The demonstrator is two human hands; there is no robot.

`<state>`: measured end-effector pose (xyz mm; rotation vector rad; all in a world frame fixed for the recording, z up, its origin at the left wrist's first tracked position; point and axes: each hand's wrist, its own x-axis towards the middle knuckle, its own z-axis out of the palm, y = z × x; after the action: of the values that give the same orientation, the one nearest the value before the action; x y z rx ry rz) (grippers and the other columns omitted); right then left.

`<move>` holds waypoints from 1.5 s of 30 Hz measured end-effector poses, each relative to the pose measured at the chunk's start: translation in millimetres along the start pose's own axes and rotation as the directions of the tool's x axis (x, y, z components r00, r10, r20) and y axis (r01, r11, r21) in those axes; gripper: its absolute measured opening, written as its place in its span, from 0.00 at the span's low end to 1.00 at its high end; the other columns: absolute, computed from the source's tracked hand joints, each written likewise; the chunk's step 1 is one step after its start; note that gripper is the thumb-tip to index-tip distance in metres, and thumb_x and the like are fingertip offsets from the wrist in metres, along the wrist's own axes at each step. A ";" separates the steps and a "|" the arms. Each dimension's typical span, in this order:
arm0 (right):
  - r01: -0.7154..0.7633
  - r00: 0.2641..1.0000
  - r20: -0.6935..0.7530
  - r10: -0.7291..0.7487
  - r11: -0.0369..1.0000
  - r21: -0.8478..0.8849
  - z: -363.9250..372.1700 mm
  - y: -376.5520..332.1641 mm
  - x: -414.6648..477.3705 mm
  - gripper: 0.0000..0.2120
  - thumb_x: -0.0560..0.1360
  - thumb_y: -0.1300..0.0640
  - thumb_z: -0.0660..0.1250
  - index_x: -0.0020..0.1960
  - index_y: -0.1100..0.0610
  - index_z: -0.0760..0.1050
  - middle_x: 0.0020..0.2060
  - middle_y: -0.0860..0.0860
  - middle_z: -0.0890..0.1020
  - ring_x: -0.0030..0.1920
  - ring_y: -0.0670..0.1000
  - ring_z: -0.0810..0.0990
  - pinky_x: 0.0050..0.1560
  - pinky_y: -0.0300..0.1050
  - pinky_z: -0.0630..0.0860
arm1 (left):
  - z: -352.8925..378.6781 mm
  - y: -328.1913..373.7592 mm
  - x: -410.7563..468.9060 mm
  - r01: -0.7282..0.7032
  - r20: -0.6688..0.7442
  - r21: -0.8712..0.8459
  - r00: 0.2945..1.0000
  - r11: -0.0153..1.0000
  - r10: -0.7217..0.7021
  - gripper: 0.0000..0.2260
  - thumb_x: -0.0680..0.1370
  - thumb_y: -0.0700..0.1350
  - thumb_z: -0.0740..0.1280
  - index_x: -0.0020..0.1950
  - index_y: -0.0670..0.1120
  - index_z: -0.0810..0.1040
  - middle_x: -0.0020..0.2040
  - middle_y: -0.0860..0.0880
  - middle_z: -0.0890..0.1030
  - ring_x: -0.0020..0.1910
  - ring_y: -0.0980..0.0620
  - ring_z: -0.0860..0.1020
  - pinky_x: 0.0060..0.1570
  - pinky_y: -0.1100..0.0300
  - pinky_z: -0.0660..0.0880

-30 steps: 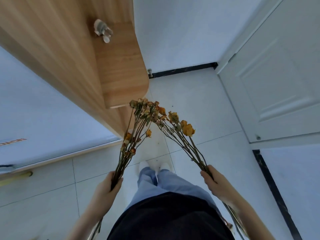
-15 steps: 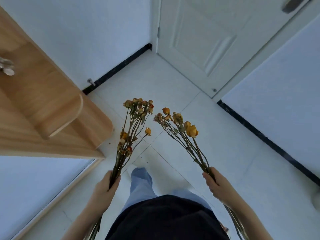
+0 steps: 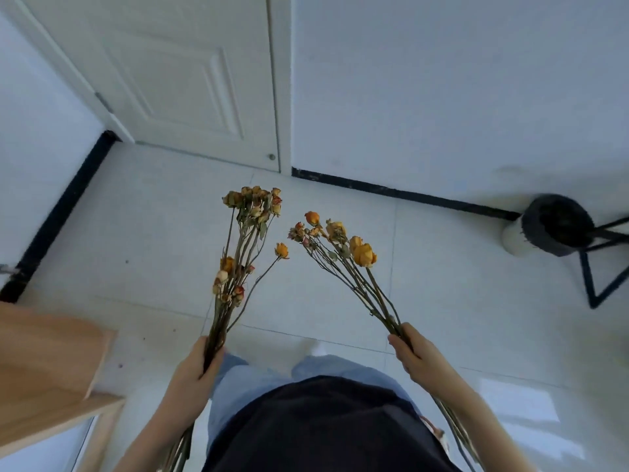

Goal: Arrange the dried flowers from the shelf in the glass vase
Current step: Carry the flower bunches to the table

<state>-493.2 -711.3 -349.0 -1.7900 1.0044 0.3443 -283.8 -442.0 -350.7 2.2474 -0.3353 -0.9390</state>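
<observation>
I hold two bunches of dried orange and yellow roses above the white tiled floor. My left hand (image 3: 195, 369) is shut around the stems of the left bunch (image 3: 248, 240), whose heads point up and away from me. My right hand (image 3: 413, 356) grips the right bunch (image 3: 340, 243), which leans up and to the left. The flower heads of the two bunches are apart. Stem ends trail down past both forearms. No glass vase is in view.
A wooden shelf unit (image 3: 47, 366) juts in at the lower left. A white door (image 3: 177, 73) stands ahead, with white walls and black skirting beside it. At the right are a dark round pot (image 3: 558, 226) and a black metal stand (image 3: 599, 277).
The view has swung to the right: the wooden shelf slid to the lower left, the door moved to the upper left, and the pot and stand came into view. Both hands keep their bunches.
</observation>
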 end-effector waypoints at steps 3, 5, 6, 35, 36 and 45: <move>-0.063 0.990 -0.115 0.078 0.990 0.127 -26.9 42.3 -21.1 0.12 0.80 0.54 0.56 0.46 0.63 0.66 0.30 0.51 0.69 0.28 0.46 0.64 0.28 0.39 0.64 | 31.9 34.1 21.4 -0.096 0.119 0.061 0.989 0.994 0.088 0.08 0.79 0.43 0.60 0.40 0.49 0.67 0.24 0.52 0.68 0.23 0.56 0.66 0.27 0.57 0.64; -0.095 0.971 -0.196 0.139 0.971 0.220 -37.4 69.1 -37.4 0.12 0.80 0.54 0.57 0.45 0.64 0.66 0.30 0.53 0.68 0.29 0.49 0.64 0.29 0.44 0.65 | 51.7 60.5 34.5 -0.186 0.206 0.117 0.966 0.976 0.159 0.07 0.79 0.46 0.60 0.41 0.51 0.68 0.22 0.51 0.68 0.21 0.58 0.65 0.27 0.56 0.64; -0.109 0.957 -0.232 0.174 0.957 0.269 -40.9 81.4 -45.7 0.12 0.80 0.54 0.57 0.45 0.64 0.66 0.30 0.53 0.68 0.29 0.50 0.64 0.30 0.45 0.65 | 61.5 74.5 40.8 -0.226 0.252 0.148 0.950 0.963 0.184 0.06 0.79 0.48 0.60 0.42 0.51 0.69 0.22 0.51 0.68 0.21 0.58 0.65 0.27 0.56 0.64; -0.020 0.337 -0.357 0.871 0.385 0.923 -217.3 303.9 -128.5 0.14 0.79 0.49 0.58 0.44 0.61 0.66 0.29 0.49 0.68 0.27 0.45 0.65 0.30 0.44 0.64 | 539.1 479.8 112.6 -0.882 0.961 0.164 0.244 0.442 0.131 0.04 0.79 0.51 0.59 0.46 0.53 0.69 0.32 0.51 0.74 0.32 0.54 0.74 0.32 0.59 0.68; -0.014 0.327 -0.347 0.879 0.372 0.928 -225.0 312.4 -129.7 0.14 0.79 0.49 0.58 0.44 0.61 0.65 0.29 0.50 0.68 0.27 0.45 0.65 0.30 0.44 0.64 | 553.7 487.2 109.3 -0.881 0.964 0.168 0.241 0.442 0.115 0.04 0.79 0.50 0.59 0.46 0.52 0.69 0.33 0.50 0.75 0.32 0.53 0.74 0.32 0.58 0.68; 0.013 0.321 -0.357 0.877 0.373 0.928 -331.3 434.9 -154.0 0.14 0.79 0.50 0.57 0.42 0.61 0.64 0.29 0.50 0.67 0.28 0.46 0.63 0.29 0.43 0.64 | 686.0 537.2 64.6 -0.856 0.949 0.211 0.294 0.473 0.110 0.04 0.79 0.49 0.59 0.46 0.51 0.69 0.30 0.48 0.71 0.29 0.51 0.70 0.30 0.57 0.65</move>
<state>-988.4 -988.0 -377.8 -0.5029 2.0680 -0.7301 -711.8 -1203.1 -380.1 1.6651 -2.2008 -1.6358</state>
